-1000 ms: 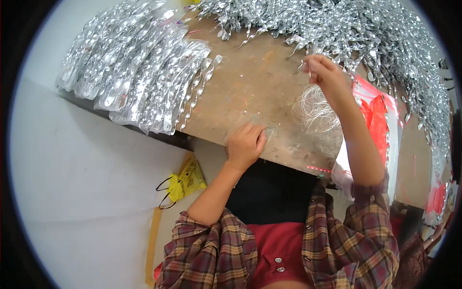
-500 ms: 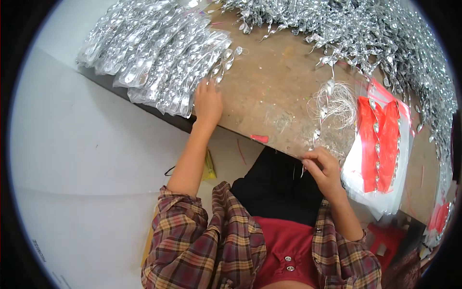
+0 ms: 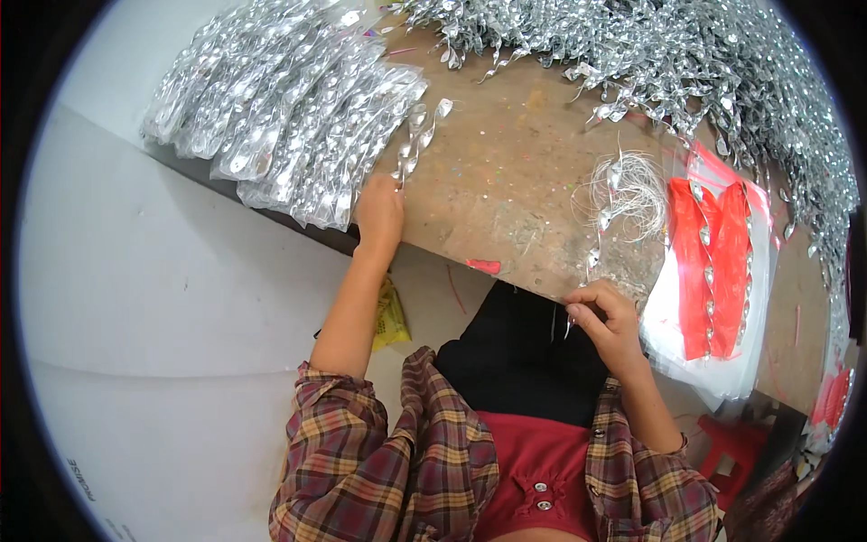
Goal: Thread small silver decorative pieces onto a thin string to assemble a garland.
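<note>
My left hand (image 3: 379, 215) is at the table's front edge, beside the pile of clear-bagged silver twists. Its fingers are closed on the lower end of a silver twisted strand (image 3: 411, 144), which lies on the tabletop; the grip itself is partly hidden. At the edge further right, my right hand (image 3: 610, 323) pinches the end of another silver twisted strand (image 3: 593, 257) between thumb and forefinger. That strand runs up the table to a loose coil of white thread (image 3: 637, 194). A short tip hangs below the fingers.
Bagged silver twists (image 3: 280, 117) cover the table's left end. A large heap of loose silver twists (image 3: 722, 72) fills the back and right. Red pieces with silver strands (image 3: 718, 271) lie on clear bags at right. A small red scrap (image 3: 484, 266) sits at the wooden table's (image 3: 515, 163) edge.
My left hand has drawn slightly toward me and left, and the strand by it has slid the same way. My right hand stays nearly still, keeping its pinch.
</note>
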Available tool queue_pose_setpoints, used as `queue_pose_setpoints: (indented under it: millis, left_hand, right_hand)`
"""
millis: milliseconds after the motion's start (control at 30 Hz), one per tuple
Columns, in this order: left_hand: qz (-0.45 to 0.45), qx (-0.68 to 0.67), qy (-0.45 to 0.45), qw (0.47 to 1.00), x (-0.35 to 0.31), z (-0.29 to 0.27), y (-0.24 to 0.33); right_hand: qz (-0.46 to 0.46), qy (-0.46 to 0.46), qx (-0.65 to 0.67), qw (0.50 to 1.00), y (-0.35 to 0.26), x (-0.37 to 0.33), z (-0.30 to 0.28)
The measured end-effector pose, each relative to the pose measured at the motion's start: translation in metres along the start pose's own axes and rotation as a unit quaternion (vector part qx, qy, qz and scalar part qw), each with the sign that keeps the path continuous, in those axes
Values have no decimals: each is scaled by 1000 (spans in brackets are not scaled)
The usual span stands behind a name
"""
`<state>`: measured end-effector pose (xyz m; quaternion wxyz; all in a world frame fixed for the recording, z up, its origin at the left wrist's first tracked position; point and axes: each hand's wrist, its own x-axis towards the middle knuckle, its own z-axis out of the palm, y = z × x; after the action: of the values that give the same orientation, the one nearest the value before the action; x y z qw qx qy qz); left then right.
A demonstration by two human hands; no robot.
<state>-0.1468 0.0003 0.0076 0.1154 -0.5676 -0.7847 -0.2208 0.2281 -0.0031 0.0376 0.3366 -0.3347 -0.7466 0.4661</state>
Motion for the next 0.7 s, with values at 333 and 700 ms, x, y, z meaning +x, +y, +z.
queue_pose_setpoints:
  millis: [333, 700]
  left_hand:
    - [73, -222, 6, 972, -32, 16, 103]
    - [-19, -412, -107, 905, -31, -29, 169]
  right_hand:
    - [-3, -1, 3, 1000, 2, 2, -4]
    - [20, -37, 48, 998, 5, -3, 0]
